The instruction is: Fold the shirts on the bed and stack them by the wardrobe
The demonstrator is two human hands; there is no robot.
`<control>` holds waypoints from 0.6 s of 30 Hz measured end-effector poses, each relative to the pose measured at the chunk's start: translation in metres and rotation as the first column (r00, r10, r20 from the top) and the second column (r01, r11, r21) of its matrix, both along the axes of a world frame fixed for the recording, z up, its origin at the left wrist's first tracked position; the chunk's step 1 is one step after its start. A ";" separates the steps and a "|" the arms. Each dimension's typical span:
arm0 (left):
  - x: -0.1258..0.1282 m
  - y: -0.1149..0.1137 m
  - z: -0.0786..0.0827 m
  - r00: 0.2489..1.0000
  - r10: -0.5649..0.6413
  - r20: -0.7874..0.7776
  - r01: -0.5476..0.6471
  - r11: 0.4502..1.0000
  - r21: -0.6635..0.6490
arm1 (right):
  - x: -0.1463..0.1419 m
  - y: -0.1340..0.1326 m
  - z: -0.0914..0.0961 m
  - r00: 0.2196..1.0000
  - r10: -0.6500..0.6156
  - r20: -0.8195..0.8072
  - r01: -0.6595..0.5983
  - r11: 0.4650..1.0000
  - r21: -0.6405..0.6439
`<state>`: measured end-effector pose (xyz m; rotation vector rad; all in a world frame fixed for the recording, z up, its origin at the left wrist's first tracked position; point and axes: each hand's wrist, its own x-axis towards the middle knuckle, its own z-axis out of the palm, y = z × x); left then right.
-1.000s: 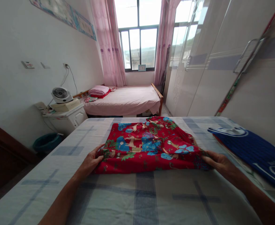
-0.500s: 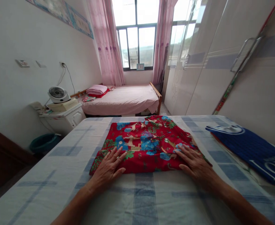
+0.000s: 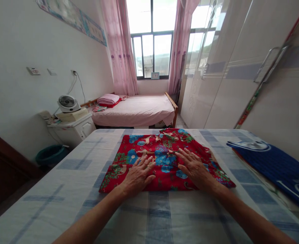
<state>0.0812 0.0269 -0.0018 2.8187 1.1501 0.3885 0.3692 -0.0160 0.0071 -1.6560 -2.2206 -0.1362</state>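
A red patterned garment, printed with blue flowers, green leaves and pale animals, lies folded on the bed with the blue-and-white checked sheet. My left hand rests flat on its left half, fingers stretched forward and apart. On the right half lies my right hand, palm down with its fingers spread. Neither hand grips the cloth. Parts of the print are hidden beneath both hands. The garment's upper right part reaches a little beyond the rest and slopes down to the right corner.
Folded clothes with a dark blue top piece lie at the bed's right. Beyond are a pink bed, a white cabinet with a fan, and a teal bin. A tall glossy wardrobe lines the right.
Both hands have slid inward over the red garment, closer together and slightly farther forward. The view has shifted slightly, so the room appears a little lower and farther right.
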 end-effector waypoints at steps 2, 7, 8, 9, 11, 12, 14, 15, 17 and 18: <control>-0.009 0.008 -0.014 0.990 0.142 -0.022 -0.143 0.988 -0.052 | 0.002 0.009 -0.021 0.998 -0.067 0.012 0.067 0.998 -0.008; -0.034 0.026 -0.012 0.905 0.426 0.001 -0.425 0.904 -0.039 | 0.013 0.016 -0.046 0.984 -0.174 0.023 0.175 0.984 -0.034; -0.028 0.027 -0.006 0.926 0.377 0.013 -0.377 0.926 -0.018 | 0.013 0.016 -0.045 0.984 -0.176 0.025 0.177 0.983 -0.040; -0.017 0.027 -0.001 0.955 0.296 0.021 -0.296 0.955 -0.001 | 0.012 0.016 -0.044 0.984 -0.179 0.023 0.180 0.983 -0.046; 0.014 0.027 0.005 0.994 0.107 0.021 -0.107 0.994 0.006 | 0.010 0.016 -0.040 0.983 -0.182 0.016 0.183 0.982 -0.056; 0.032 0.029 0.005 0.999 0.041 0.021 -0.041 0.999 -0.007 | 0.009 0.016 -0.039 0.983 -0.182 0.014 0.182 0.981 -0.060; 0.059 0.037 -0.001 1.000 -0.006 0.019 0.007 0.998 -0.055 | 0.008 0.016 -0.037 0.984 -0.179 0.016 0.179 0.981 -0.068; 0.066 0.044 -0.005 1.000 -0.004 0.017 0.005 0.997 -0.079 | 0.008 0.016 -0.036 0.984 -0.176 0.018 0.177 0.982 -0.071; 0.062 0.062 -0.013 0.998 0.065 0.011 -0.064 0.992 -0.106 | 0.009 0.016 -0.037 0.985 -0.172 0.021 0.173 0.982 -0.074; 0.051 0.072 -0.016 0.992 0.123 0.009 -0.121 0.987 -0.107 | 0.010 0.016 -0.037 0.985 -0.169 0.022 0.170 0.983 -0.071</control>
